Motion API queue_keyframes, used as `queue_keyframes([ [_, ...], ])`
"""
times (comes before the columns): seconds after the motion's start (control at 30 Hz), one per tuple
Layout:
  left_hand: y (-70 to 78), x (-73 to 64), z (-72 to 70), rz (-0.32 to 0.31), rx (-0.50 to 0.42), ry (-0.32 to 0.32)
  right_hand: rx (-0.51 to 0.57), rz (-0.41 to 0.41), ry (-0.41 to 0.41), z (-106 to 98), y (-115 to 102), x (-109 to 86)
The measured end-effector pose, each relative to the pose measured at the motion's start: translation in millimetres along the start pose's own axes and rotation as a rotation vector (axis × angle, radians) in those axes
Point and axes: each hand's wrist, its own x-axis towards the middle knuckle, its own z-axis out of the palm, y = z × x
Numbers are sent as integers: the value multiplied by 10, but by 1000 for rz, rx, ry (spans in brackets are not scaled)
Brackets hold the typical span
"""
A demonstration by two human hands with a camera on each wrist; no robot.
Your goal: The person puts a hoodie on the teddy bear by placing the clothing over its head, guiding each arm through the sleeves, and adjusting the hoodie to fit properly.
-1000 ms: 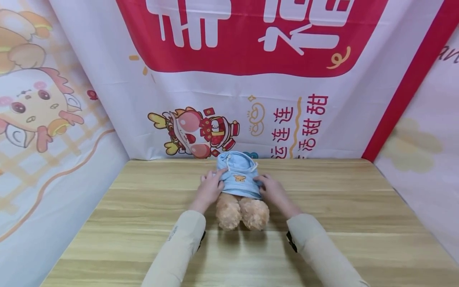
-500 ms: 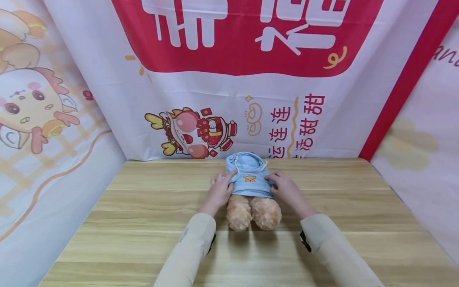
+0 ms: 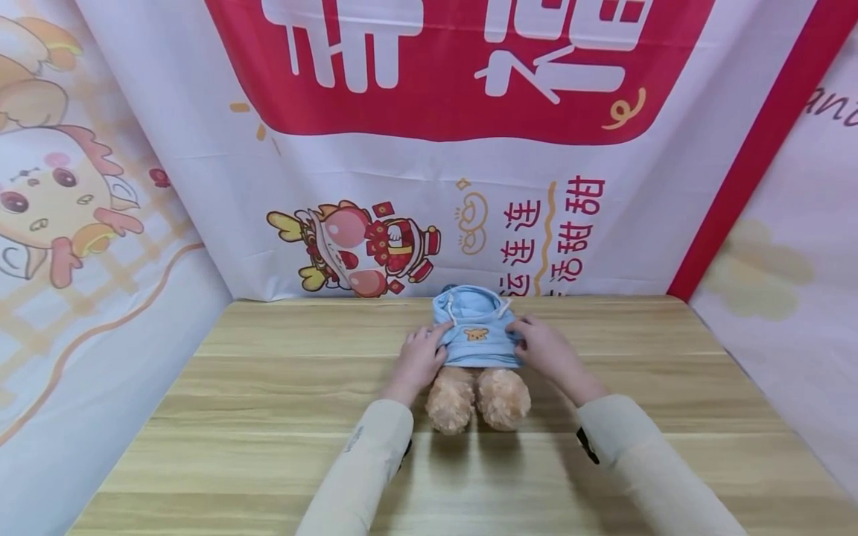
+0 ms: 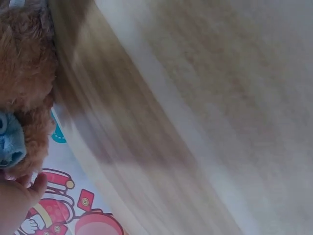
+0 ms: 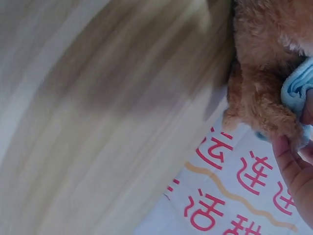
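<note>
A plush toy with curly light-brown fur (image 3: 504,400) sits near the back of the table, its two legs toward me. It wears a light-blue hoodie (image 3: 482,353) with white drawstrings and a small orange animal-face patch. My left hand (image 3: 421,356) grips the toy's left edge as I see it, index finger lying over the blue cloth. On the opposite edge, my right hand (image 3: 546,353) pinches the toy at the sleeve. In the right wrist view, the right fingers (image 5: 288,161) meet brown fur beside bunched blue cloth (image 5: 299,90). The toy's head is not visible in the head view.
The wood-grain table (image 3: 268,417) ends at a white cloth backdrop (image 3: 221,171) with red lettering and a cartoon dragon. Printed cloths (image 3: 791,223) also hang along both sides. Pale sleeves (image 3: 362,469) cover my forearms.
Both hands and the plush toy have shifted to the right along the table, with the grip unchanged. The view itself has turned slightly, so the backdrop sits a little farther left.
</note>
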Motion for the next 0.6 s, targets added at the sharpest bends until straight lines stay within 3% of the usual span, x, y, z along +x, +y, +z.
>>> queue_keyframes([
  [0.27, 10, 78, -43, 77, 42, -61, 14, 73, -75, -108, 9, -5],
  [0.43, 39, 115, -101, 52, 88, -122, 17, 5, -95, -176, 90, -57],
  [0.6, 50, 130, -121, 38, 100, -124, -10, -65, -138, -230, 160, -80],
])
